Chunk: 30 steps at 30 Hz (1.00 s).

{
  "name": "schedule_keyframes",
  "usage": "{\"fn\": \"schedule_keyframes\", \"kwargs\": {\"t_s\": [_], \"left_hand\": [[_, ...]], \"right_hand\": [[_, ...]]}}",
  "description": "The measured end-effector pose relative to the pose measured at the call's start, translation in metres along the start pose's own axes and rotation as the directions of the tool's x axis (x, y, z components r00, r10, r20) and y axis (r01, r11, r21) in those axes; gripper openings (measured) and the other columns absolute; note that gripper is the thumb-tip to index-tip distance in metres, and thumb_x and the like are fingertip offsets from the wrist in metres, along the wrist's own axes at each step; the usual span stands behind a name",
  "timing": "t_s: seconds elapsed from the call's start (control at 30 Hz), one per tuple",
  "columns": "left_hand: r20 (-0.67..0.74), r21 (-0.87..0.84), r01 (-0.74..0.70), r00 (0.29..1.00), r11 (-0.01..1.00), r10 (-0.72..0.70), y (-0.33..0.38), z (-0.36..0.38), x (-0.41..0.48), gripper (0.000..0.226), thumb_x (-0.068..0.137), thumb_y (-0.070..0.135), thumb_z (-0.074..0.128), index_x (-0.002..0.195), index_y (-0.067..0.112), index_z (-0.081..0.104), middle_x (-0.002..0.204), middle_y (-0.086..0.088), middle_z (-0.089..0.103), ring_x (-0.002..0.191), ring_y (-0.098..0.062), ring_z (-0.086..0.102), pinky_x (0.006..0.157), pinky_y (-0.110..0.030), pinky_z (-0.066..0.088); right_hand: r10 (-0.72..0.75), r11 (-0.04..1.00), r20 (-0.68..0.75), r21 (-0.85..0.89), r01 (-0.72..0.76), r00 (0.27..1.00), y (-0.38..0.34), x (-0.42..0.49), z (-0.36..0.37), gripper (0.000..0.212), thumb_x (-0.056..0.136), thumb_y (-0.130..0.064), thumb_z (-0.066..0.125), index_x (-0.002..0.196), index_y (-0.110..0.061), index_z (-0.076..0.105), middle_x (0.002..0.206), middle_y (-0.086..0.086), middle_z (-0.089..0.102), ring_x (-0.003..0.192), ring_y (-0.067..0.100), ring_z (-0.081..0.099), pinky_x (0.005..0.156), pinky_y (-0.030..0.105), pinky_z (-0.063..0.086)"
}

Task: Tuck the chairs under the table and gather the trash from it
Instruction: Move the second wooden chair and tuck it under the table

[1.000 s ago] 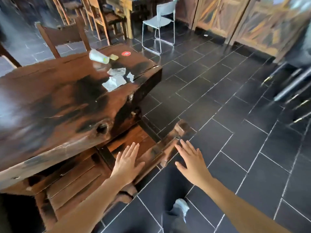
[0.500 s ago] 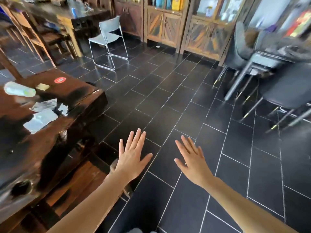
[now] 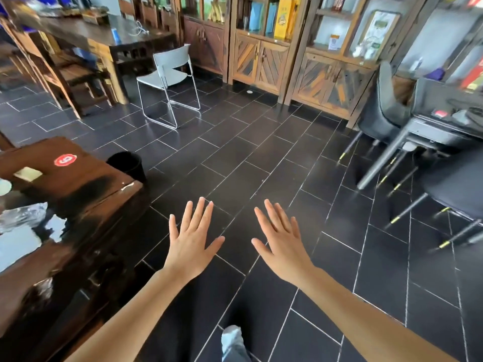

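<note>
Glossy dark wood table [image 3: 78,189], crinkled shiny wrappers [image 3: 23,215], matt black tiled floor [image 3: 261,158].

Chair gone from sight (view swung up), black bin [image 3: 127,163] now visible.

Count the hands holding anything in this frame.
0. The left hand and right hand are both open, fingers spread, hovering over the dark floor tiles beside the wooden table.
</note>
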<state>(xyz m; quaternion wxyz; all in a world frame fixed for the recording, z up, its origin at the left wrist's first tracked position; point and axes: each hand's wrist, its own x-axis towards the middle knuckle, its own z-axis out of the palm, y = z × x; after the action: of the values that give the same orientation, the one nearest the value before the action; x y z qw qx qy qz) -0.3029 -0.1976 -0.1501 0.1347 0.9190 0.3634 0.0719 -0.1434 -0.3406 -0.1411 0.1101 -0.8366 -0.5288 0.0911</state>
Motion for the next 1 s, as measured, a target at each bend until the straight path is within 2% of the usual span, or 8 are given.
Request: {"fn": "schedule_keyframes", "kwargs": {"t_s": [0.17, 0.4, 0.53, 0.73, 0.83, 0.9, 1.0], "left_hand": [[-0.012, -0.063, 0.053, 0.999, 0.997, -0.053, -0.012, 0.000, 0.098, 0.078, 0.093, 0.056, 0.035, 0.149, 0.030, -0.011, 0.153, 0.011, -0.024, 0.141, -0.017, -0.027, 0.114, -0.051, -0.017], [-0.030, -0.073, 0.166, 0.985, 0.983, -0.168, -0.039, -0.014, 0.201, 0.076, 0.093, 0.056, 0.033, 0.148, 0.032, -0.013, 0.147, 0.014, -0.029, 0.142, -0.017, -0.026, 0.114, -0.051, -0.017], [-0.073, -0.056, 0.226, 0.971, 0.973, -0.229, -0.066, -0.018, 0.269, 0.076, 0.094, 0.053, 0.037, 0.147, 0.035, -0.013, 0.154, 0.011, -0.024, 0.143, -0.017, -0.026, 0.112, -0.049, -0.019], [-0.127, -0.027, 0.375, 0.918, 0.927, -0.375, -0.118, -0.035, 0.400, 0.075, 0.094, 0.052, 0.037, 0.147, 0.035, -0.013, 0.157, 0.006, -0.021, 0.140, -0.016, -0.028, 0.110, -0.049, -0.019], [-0.121, -0.001, 0.437, 0.893, 0.900, -0.433, -0.146, -0.051, 0.464, 0.075, 0.094, 0.053, 0.035, 0.147, 0.034, -0.015, 0.157, 0.006, -0.022, 0.142, -0.017, -0.027, 0.111, -0.048, -0.018], [-0.152, -0.017, 0.477, 0.867, 0.879, -0.474, -0.169, -0.061, 0.504, 0.075, 0.094, 0.053, 0.035, 0.147, 0.034, -0.014, 0.157, 0.006, -0.021, 0.143, -0.018, -0.025, 0.112, -0.048, -0.018], [-0.195, -0.081, 0.551, 0.809, 0.831, -0.555, -0.207, -0.076, 0.549, 0.074, 0.094, 0.050, 0.040, 0.149, 0.034, -0.006, 0.158, 0.006, -0.016, 0.145, -0.017, -0.022, 0.114, -0.050, -0.014]], "right_hand": [[-0.066, 0.997, 0.045, -0.047, 0.068, 0.997, 0.018, 0.110, -0.016, 0.064, 0.099, -0.044, 0.032, 0.151, -0.031, -0.005, 0.158, -0.009, -0.022, 0.143, 0.012, -0.025, 0.118, 0.048, -0.005], [-0.129, 0.992, 0.065, 0.025, 0.128, 0.990, 0.022, 0.247, -0.024, 0.064, 0.100, -0.044, 0.030, 0.150, -0.031, -0.007, 0.157, -0.007, -0.024, 0.139, 0.008, -0.029, 0.118, 0.047, -0.005], [-0.211, 0.977, 0.083, 0.032, 0.209, 0.974, 0.025, 0.341, -0.023, 0.063, 0.100, -0.043, 0.030, 0.151, -0.031, -0.005, 0.158, -0.007, -0.022, 0.137, 0.006, -0.029, 0.118, 0.046, -0.006], [-0.337, 0.941, 0.144, 0.029, 0.336, 0.930, 0.025, 0.514, -0.030, 0.063, 0.100, -0.045, 0.028, 0.151, -0.031, -0.006, 0.157, -0.007, -0.024, 0.142, 0.011, -0.025, 0.119, 0.049, -0.005], [-0.394, 0.918, 0.154, 0.019, 0.396, 0.906, 0.017, 0.602, -0.036, 0.072, 0.087, -0.062, 0.008, 0.150, -0.032, -0.007, 0.155, -0.008, -0.027, 0.142, 0.012, -0.026, 0.118, 0.048, -0.007], [-0.447, 0.893, 0.156, 0.016, 0.451, 0.881, 0.009, 0.657, -0.036, 0.080, 0.077, -0.063, -0.003, 0.150, -0.032, -0.008, 0.154, -0.009, -0.028, 0.140, 0.012, -0.028, 0.117, 0.047, -0.008], [-0.518, 0.849, 0.208, 0.007, 0.528, 0.830, -0.010, 0.726, -0.032, 0.067, 0.094, -0.056, 0.017, 0.150, -0.031, -0.010, 0.153, -0.007, -0.029, 0.140, 0.012, -0.029, 0.117, 0.047, -0.008]]}}
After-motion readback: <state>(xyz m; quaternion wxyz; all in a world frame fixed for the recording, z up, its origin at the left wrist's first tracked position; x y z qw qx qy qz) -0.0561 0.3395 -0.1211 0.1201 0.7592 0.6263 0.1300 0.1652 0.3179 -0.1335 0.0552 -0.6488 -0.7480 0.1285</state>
